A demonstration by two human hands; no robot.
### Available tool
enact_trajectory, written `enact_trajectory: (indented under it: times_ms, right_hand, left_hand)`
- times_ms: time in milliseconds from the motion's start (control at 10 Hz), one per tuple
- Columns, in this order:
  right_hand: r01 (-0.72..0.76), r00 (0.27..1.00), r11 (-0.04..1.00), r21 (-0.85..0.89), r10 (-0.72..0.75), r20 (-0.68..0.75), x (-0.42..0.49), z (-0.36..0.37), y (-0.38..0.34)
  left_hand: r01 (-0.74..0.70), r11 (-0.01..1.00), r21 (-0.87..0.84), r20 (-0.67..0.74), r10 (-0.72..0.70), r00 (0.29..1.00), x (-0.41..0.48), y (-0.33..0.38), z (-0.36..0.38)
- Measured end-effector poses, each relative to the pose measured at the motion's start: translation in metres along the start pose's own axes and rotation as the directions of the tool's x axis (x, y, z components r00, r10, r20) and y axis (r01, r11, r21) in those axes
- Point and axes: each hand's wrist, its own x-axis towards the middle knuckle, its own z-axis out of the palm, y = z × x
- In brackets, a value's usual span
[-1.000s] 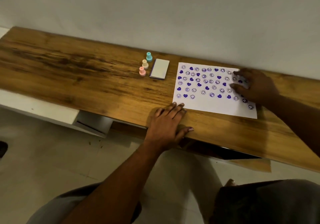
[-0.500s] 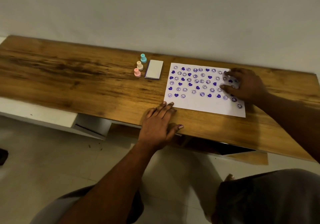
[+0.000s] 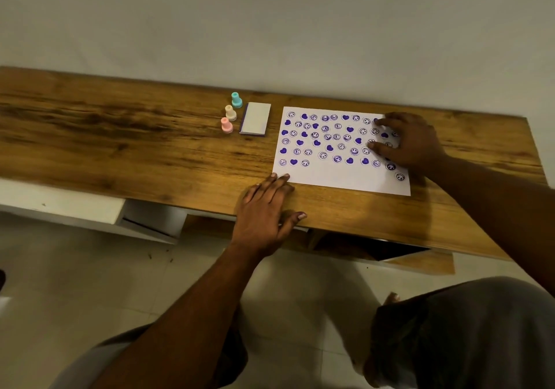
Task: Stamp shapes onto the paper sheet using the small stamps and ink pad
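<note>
Our right hand [image 3: 413,144] lay spread on the right part of the paper sheet [image 3: 330,177], fingers [image 3: 381,122] nearly straight and fanned, pressing down and gripping nothing that we could see. Our left hand [image 3: 264,208] rested flat at the table's [image 3: 120,148] near edge, fingertips just touching the sheet's lower left corner, thumb out to the side, likewise holding nothing.

The sheet sat right of centre in the frame, covered in rows of purple prints [image 3: 315,143], hearts and round faces, with a bare strip along its lower edge. Left of it stood the ink pad [image 3: 255,118], its lid apparently shut, and just beside that the teal stamp [image 3: 236,100], cream stamp [image 3: 230,113] and pink stamp [image 3: 226,125], all upright and untouched.

We judged the stamping all but done and the step in hand a steadying of the sheet. To do that well we would press straight down without sliding, since the right palm covered prints that might be wet, and lift cleanly upward before reaching left for a stamp to fill the bare strip.
</note>
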Motion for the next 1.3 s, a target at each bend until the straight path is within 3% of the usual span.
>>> enact_trajectory:
  times_ms: [200, 400, 500, 800, 900, 1000, 1100, 1200, 1300]
  right_hand:
    - [0.002, 1.000, 0.999, 0.041, -0.002, 0.000, 0.001, 0.000, -0.001]
    - [-0.037, 0.949, 0.929, 0.368, 0.148, -0.279, 0.004, -0.003, -0.005]
    - [-0.038, 0.936, 0.906, 0.421, 0.180, -0.302, 0.006, 0.001, -0.006]
    - [-0.004, 0.969, 0.940, 0.342, 0.088, -0.230, 0.002, 0.018, -0.010]
    - [-0.050, 0.977, 0.929, 0.367, 0.121, -0.175, -0.008, 0.014, -0.023]
    - [-0.194, 0.967, 0.882, 0.429, 0.245, -0.067, -0.023, -0.001, -0.057]
    - [-0.368, 0.928, 0.860, 0.354, 0.365, 0.079, -0.037, -0.024, -0.098]
    - [-0.490, 0.851, 0.854, 0.176, 0.423, 0.312, -0.046, -0.072, -0.141]
    - [-0.492, 0.803, 0.868, 0.070, 0.421, 0.423, -0.063, -0.122, -0.167]
  left_hand:
    - [-0.002, 1.000, 0.002, -0.044, 0.002, 0.999, 0.004, 0.004, -0.003]
    - [-0.063, 0.998, -0.008, -0.146, 0.061, 0.987, 0.015, 0.008, -0.006]
    - [-0.072, 0.996, -0.053, -0.202, 0.060, 0.978, 0.035, 0.013, -0.005]
    - [-0.034, 0.981, -0.190, -0.278, -0.021, 0.960, 0.108, 0.039, 0.001]
    - [-0.006, 0.980, -0.199, -0.220, -0.039, 0.975, 0.115, 0.046, -0.007]
    - [0.065, 0.984, -0.167, -0.078, -0.079, 0.994, 0.116, 0.056, -0.030]
    - [0.129, 0.988, -0.090, 0.046, -0.125, 0.991, 0.114, 0.071, -0.065]
    - [0.189, 0.982, 0.006, 0.237, -0.185, 0.954, 0.111, 0.086, -0.123]
    - [0.210, 0.974, 0.082, 0.372, -0.225, 0.901, 0.097, 0.097, -0.177]
